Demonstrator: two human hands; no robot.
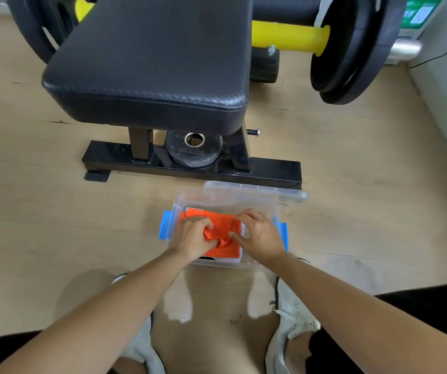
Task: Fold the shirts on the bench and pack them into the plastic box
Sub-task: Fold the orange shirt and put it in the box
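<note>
Reaching down with both forearms stretched forward, the person works inside the plastic box (177,205) on the floor, near the foot of the bench (147,63). The left hand (192,236) curls its fingers tight into a bunch of the orange shirt (217,221). The right hand (260,237) arches over the shirt's right side, fingers bent onto the cloth, thumb pinching that same bunch. The shirt lies in the box on top of something white, and the clear lid (254,191) sits at the far rim.
</note>
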